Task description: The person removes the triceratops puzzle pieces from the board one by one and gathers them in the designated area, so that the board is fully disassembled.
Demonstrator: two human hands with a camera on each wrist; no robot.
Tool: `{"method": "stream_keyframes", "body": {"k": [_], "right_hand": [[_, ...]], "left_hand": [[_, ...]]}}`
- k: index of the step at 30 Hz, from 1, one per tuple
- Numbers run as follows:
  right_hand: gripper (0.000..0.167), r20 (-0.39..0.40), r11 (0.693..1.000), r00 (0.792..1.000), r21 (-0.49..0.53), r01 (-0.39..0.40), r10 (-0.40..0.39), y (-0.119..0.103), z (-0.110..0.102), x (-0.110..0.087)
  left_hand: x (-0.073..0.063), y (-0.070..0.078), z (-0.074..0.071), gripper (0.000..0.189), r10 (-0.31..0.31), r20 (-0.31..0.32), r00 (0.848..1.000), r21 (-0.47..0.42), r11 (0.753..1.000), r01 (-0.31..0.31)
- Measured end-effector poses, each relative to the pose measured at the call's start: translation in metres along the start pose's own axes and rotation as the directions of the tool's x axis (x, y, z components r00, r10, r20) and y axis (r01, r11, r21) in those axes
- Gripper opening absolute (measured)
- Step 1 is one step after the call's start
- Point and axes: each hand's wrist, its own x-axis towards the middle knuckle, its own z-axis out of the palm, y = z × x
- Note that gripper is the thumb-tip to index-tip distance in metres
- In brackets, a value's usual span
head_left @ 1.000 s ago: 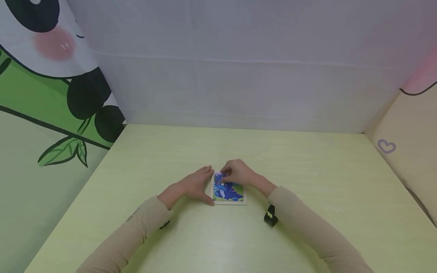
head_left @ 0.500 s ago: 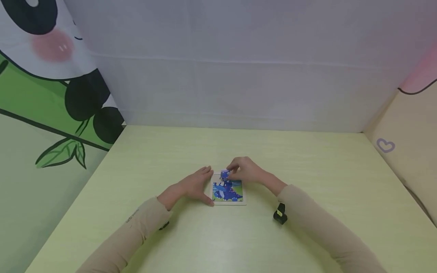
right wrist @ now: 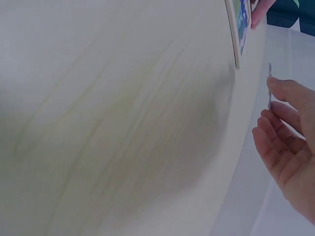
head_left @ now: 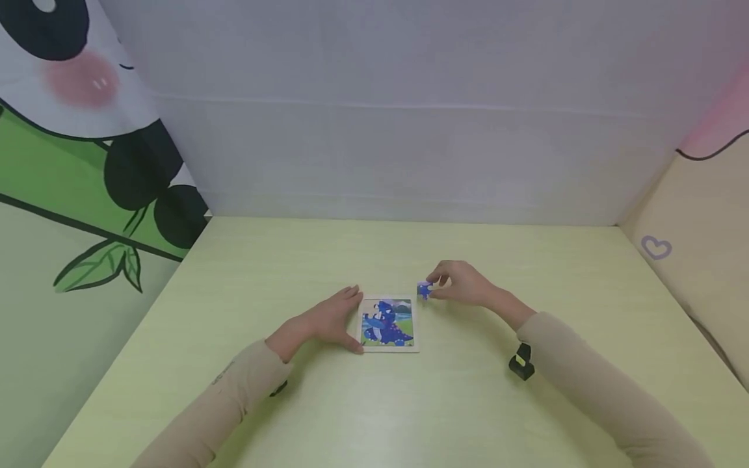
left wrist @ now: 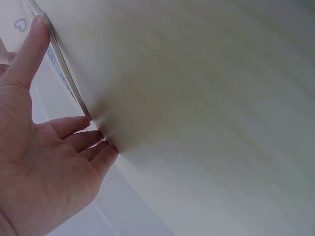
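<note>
A square jigsaw puzzle (head_left: 389, 323) in a pale tray, with a blue dinosaur picture, lies on the table in the head view. A gap shows at its upper left. My left hand (head_left: 332, 321) rests along the tray's left edge, thumb at the near corner and fingertips at the far one. In the left wrist view that hand (left wrist: 54, 157) has fairly straight fingers touching the tray edge. Beyond the tray's upper right corner, my right hand (head_left: 463, 283) pinches a blue puzzle piece (head_left: 424, 290) between thumb and fingers. The right wrist view shows this piece (right wrist: 269, 88) edge-on, above the table.
The pale yellow table (head_left: 374, 409) stretches around the tray. A whitish cloth wall (head_left: 386, 143) stands behind it. Printed side walls flank it, with a panda and leaves (head_left: 105, 263) at left and a small heart (head_left: 656, 247) at right.
My right hand has lifted the blue piece out of the puzzle's upper left and carried it right, past the tray's corner. The left hand has stayed at the tray's left edge.
</note>
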Motion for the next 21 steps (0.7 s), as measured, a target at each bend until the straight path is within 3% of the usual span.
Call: {"method": "stream_keyframes", "body": {"k": [16,21], "right_hand": [[0.027,-0.027,0.996,0.996,0.006,-0.084,0.084,0.035,0.003,-0.024],[0.025,-0.032,0.998,0.997,0.005,-0.07,0.07,0.041,0.005,-0.025]], "left_hand": [[-0.004,0.003,-0.003,0.109,-0.008,-0.001,1.0,-0.015,1.0,0.008],[-0.005,0.004,-0.003,0.109,-0.007,-0.001,1.0,-0.024,1.0,0.007]]}}
